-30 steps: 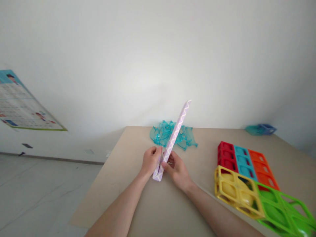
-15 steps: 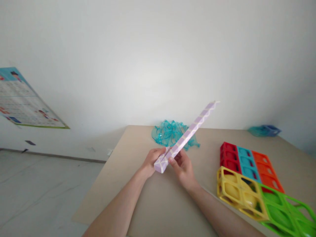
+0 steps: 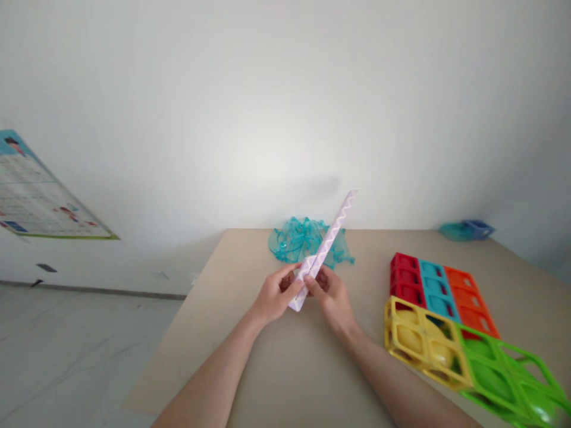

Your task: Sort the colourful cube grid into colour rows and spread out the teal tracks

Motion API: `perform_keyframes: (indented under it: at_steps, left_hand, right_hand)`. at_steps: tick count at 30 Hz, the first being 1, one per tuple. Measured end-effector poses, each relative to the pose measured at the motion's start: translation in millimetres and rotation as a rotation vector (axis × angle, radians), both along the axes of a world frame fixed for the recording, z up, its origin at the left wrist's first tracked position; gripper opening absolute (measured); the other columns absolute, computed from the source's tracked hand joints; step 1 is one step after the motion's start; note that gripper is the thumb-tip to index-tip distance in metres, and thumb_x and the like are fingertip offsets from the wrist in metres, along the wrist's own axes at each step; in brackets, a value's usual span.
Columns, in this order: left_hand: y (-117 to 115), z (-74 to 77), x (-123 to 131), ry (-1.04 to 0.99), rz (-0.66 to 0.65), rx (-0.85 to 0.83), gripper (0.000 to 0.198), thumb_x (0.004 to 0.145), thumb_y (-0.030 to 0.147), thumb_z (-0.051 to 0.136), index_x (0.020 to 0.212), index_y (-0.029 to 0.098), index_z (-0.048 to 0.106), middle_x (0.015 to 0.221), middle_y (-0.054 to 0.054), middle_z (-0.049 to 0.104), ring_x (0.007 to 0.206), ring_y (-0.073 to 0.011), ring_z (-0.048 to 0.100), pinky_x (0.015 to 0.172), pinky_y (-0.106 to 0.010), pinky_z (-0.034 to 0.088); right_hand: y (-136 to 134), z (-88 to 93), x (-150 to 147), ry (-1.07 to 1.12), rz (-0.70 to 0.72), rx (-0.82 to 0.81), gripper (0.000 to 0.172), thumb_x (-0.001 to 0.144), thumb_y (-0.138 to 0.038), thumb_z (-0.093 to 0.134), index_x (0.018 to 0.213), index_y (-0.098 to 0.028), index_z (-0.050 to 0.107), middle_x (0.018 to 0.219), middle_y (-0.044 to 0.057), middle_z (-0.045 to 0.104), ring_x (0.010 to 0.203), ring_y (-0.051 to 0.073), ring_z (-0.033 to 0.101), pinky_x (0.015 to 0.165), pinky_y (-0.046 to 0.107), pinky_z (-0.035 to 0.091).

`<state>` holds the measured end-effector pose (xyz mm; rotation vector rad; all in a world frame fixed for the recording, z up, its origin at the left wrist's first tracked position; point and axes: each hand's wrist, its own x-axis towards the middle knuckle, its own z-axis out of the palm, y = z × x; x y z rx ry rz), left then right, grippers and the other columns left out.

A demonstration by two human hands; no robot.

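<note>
Between both hands, above the table, is a lilac-and-white snake twist puzzle point(image 3: 329, 238) made of wedge-shaped segments. Its long straight section points up and to the right, while a short section folds back alongside it at the near end. My left hand point(image 3: 275, 295) pinches the short folded part, thumb on top. My right hand point(image 3: 331, 296) grips the long section near the fold, with its thumb on top and the other fingers partly hidden behind. Beyond the puzzle, and partly covered by it, lies a translucent turquoise plastic item point(image 3: 294, 241) whose kind I cannot make out.
On the right of the table point(image 3: 209, 297) lie red point(image 3: 407, 279), light blue point(image 3: 439, 289), orange point(image 3: 471, 301), yellow point(image 3: 428, 342) and green point(image 3: 504, 374) plastic frames. A blue-teal item point(image 3: 468, 230) sits by the wall at the back right. A poster point(image 3: 42, 190) hangs at left.
The puzzle's long section has swung to a steeper angle, its far tip moving left. My left thumb has come onto the top of the folded part. The view has shifted slightly.
</note>
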<state>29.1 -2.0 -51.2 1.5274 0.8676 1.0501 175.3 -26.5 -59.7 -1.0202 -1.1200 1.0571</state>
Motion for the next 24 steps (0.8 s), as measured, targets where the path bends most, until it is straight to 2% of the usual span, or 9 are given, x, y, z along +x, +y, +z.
perform_keyframes:
  at_steps: [4, 9, 13, 18, 22, 24]
  left_hand:
    - [-1.6, -1.7, -1.3, 0.027, 0.061, 0.081, 0.046, 0.082, 0.041, 0.060, 0.121, 0.016, 0.060, 0.063, 0.004, 0.045, 0.053, -0.0090, 0.039, 0.049, -0.020, 0.031]
    - [-3.6, 4.1, -0.3, -0.033, 0.112, 0.075, 0.046, 0.083, 0.042, 0.058, 0.120, 0.014, 0.058, 0.064, 0.004, 0.044, 0.055, -0.0096, 0.043, 0.051, -0.020, 0.034]
    - [-0.3, 4.5, 2.3, -0.090, 0.151, -0.020, 0.054, 0.079, 0.042, 0.063, 0.125, 0.016, 0.052, 0.059, 0.006, 0.047, 0.052, -0.0095, 0.045, 0.050, -0.019, 0.035]
    - [11.4, -4.1, 3.4, -0.093, 0.329, -0.116, 0.054, 0.073, 0.032, 0.068, 0.122, 0.016, 0.049, 0.074, -0.002, 0.067, 0.060, -0.0137, 0.060, 0.056, -0.022, 0.044]
    - [15.8, -4.7, 1.2, -0.063, 0.481, -0.166, 0.033, 0.069, 0.018, 0.062, 0.101, 0.016, 0.059, 0.063, 0.002, 0.062, 0.050, -0.0121, 0.056, 0.047, -0.021, 0.039]
    - [15.7, -2.9, 0.6, -0.066, 0.501, -0.172, 0.030, 0.068, 0.016, 0.059, 0.098, 0.015, 0.061, 0.058, 0.004, 0.058, 0.046, -0.0104, 0.051, 0.044, -0.020, 0.036]
  right_hand:
    - [-2.2, -1.3, -3.4, 0.027, 0.097, -0.017, 0.041, 0.080, -0.046, 0.065, 0.110, -0.017, 0.059, 0.096, 0.009, 0.069, 0.080, 0.024, 0.066, 0.059, 0.032, 0.055]
    - [-6.4, -6.2, -11.9, 0.065, 0.249, 0.073, 0.048, 0.080, -0.038, 0.068, 0.121, -0.022, 0.049, 0.112, 0.010, 0.064, 0.091, 0.024, 0.065, 0.062, 0.032, 0.056]
    - [-4.8, -8.7, -15.1, 0.056, 0.234, 0.096, 0.045, 0.081, -0.036, 0.067, 0.120, -0.022, 0.048, 0.113, 0.010, 0.064, 0.097, 0.024, 0.064, 0.078, 0.038, 0.055]
    - [-2.4, -12.9, -14.7, -0.015, 0.156, 0.149, 0.038, 0.080, -0.032, 0.067, 0.114, -0.023, 0.050, 0.109, 0.008, 0.063, 0.093, 0.022, 0.064, 0.079, 0.037, 0.054]
    - [-5.1, -13.9, -15.3, -0.095, 0.127, 0.204, 0.030, 0.082, -0.027, 0.066, 0.108, -0.024, 0.052, 0.096, 0.004, 0.063, 0.084, 0.019, 0.063, 0.076, 0.033, 0.052]
    - [-6.8, -13.2, -17.0, -0.084, 0.120, 0.216, 0.028, 0.082, -0.026, 0.065, 0.107, -0.025, 0.052, 0.095, 0.004, 0.062, 0.084, 0.018, 0.062, 0.076, 0.032, 0.051]
